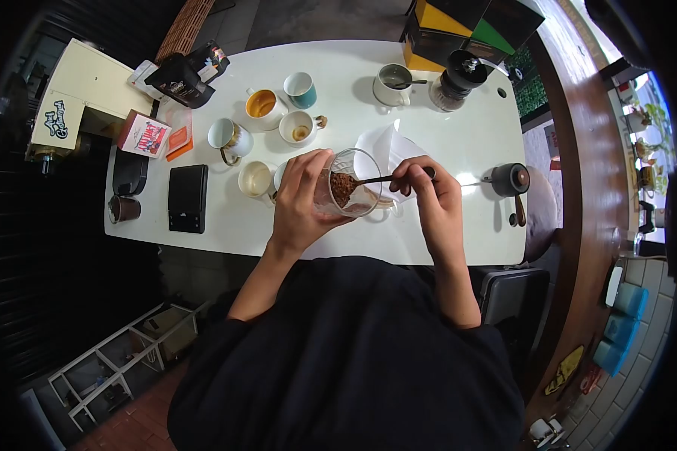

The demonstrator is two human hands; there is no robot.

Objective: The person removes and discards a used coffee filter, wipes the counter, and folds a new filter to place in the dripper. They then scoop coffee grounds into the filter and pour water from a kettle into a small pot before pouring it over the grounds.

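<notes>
1. Black scale lies flat on the white table, left, near edge.
2. Left hand curls around a clear glass over the table's near middle; brown grounds inside.
3. Dark spoon reaches into the glass, handle rightward.
4. Right hand, mostly closed, pinches the spoon handle.
5. Grey pitcher stands right.

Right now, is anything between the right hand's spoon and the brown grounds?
Nothing visible: the spoon runs from the right hand through the open mouth of the glass to the brown grounds. The left hand grips its side, clear of the spoon.
</notes>
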